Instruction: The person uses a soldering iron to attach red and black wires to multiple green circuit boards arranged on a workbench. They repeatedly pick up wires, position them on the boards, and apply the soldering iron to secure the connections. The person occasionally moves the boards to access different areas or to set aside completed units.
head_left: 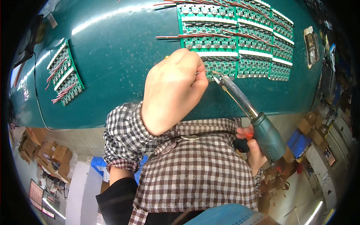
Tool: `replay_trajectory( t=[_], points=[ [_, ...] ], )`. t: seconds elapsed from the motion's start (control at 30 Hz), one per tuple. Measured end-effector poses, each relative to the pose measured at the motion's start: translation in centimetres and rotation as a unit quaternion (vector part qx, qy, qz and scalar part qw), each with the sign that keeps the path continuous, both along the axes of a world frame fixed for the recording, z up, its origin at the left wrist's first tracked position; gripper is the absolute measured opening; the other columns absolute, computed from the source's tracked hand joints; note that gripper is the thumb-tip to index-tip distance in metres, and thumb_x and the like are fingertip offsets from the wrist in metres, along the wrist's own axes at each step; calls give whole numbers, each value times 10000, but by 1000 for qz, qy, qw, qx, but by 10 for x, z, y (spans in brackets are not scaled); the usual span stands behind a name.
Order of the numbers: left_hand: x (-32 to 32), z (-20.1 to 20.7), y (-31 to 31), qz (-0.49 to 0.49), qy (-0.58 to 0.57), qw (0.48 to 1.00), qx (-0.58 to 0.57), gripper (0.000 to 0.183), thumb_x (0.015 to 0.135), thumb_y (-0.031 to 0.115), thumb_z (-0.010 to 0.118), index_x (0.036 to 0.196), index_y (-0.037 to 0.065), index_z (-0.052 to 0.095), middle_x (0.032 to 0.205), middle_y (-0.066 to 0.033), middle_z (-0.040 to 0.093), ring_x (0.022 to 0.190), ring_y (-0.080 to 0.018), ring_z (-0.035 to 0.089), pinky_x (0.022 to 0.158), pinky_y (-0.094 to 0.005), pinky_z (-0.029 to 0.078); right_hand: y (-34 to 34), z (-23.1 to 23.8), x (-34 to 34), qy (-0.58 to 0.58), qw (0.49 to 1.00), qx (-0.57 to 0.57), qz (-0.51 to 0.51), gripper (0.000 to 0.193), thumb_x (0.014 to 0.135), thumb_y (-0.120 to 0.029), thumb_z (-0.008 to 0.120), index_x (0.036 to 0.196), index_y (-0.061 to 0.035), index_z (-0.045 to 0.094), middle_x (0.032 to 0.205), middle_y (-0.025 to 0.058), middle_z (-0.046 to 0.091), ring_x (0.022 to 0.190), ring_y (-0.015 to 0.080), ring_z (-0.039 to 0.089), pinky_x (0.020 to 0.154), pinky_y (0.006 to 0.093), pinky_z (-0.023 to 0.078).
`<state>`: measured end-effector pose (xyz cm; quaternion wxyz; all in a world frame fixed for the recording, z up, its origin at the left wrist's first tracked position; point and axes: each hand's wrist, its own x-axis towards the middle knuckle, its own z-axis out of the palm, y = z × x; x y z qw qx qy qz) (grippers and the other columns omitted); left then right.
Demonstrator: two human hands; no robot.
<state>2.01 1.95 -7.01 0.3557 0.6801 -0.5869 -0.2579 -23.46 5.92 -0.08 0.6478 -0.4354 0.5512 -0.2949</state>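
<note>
— The right hand (252, 147)?
— It grips the soldering iron (247, 112), tip on the green circuit boards (236, 41).
— The left hand (170, 92)?
— Curled tight beside the tip — pinching a thin wire (197, 72).

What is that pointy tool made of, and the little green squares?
The soldering iron looks like a shiny grey metal shaft with a dull dark-green handle, probably plastic. The green circuit boards look like stiff, flat board with a glossy green coating, tiny metal parts and thin red wires, likely plastic-coated.
</note>
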Motion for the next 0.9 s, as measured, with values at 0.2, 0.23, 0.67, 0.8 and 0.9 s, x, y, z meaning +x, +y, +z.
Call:
replay_trajectory(
  t=[0.2, 0.23, 0.67, 0.8, 0.9],
  points=[
    [-1, 0, -2, -2, 4, 1000, -7, 142, 686, -34, 662, 757, 45, 568, 690, -43, 530, 598, -159, 536, 563, -283, 463, -1, -4, -7, 37, 999, 14, 21, 594, 832, -140, 731, 1292, 35, 398, 1109, 191, 620, 1033, 307, 636, 873, 409, 542],
    [-2, 0, -3, -4, 4, 1000, -8, 140, 686, -34, 662, 755, 45, 568, 687, -43, 529, 597, -159, 535, 562, -283, 462, -1, -3, -5, 44, 999, 15, 16, 599, 828, -141, 736, 1286, 30, 391, 1106, 194, 620, 1028, 305, 638, 870, 408, 545],
    [1, 1, -1, 4, 9, 1000, 0, 131, 691, -22, 664, 754, 40, 567, 679, -47, 525, 592, -164, 533, 559, -286, 458, -4, -5, -4, 65, 997, 9, 37, 614, 795, -165, 776, 1244, 19, 400, 1083, 201, 631, 999, 287, 653, 857, 397, 555],
    [0, 0, 0, 4, 5, 1000, 0, 132, 691, -21, 665, 756, 41, 568, 684, -47, 528, 595, -162, 536, 561, -284, 459, -3, -3, -1, 72, 997, 17, 21, 602, 790, -176, 782, 1224, 25, 417, 1070, 196, 637, 995, 284, 656, 851, 396, 558],
    [0, -1, 0, 4, 5, 1000, -2, 134, 690, -23, 664, 756, 42, 568, 684, -48, 527, 595, -163, 536, 560, -284, 460, -5, -3, -1, 75, 997, 15, 31, 601, 786, -193, 787, 1214, 26, 426, 1064, 192, 639, 989, 283, 658, 847, 396, 560]
  ],
)
